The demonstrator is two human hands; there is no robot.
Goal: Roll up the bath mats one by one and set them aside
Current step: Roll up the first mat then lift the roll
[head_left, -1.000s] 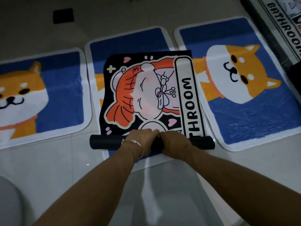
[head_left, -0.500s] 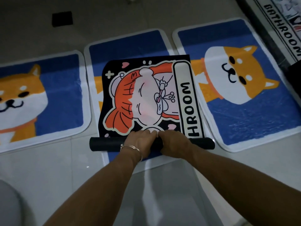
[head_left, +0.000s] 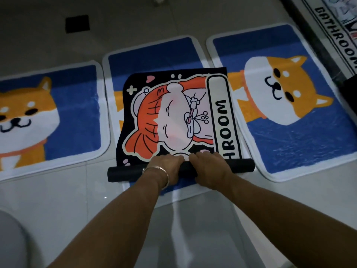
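A black bath mat (head_left: 173,113) with an orange-haired cartoon and the word BATHROOM lies on the middle blue dog mat (head_left: 154,55). Its near end is wound into a black roll (head_left: 125,172) across the floor. My left hand (head_left: 166,166), with a bangle on the wrist, and my right hand (head_left: 209,167) sit side by side on the roll's middle, fingers curled over its far side. Part of the roll is hidden under them.
Blue mats with an orange-and-white dog lie at the left (head_left: 48,117) and right (head_left: 289,105). Another BATHROOM mat (head_left: 336,33) lies at the far right. A small black square (head_left: 77,23) sits on the pale tiled floor (head_left: 58,200) behind.
The roll has moved away from me, taking up more of the black mat; less of the lettering shows. Both hands moved forward with it.
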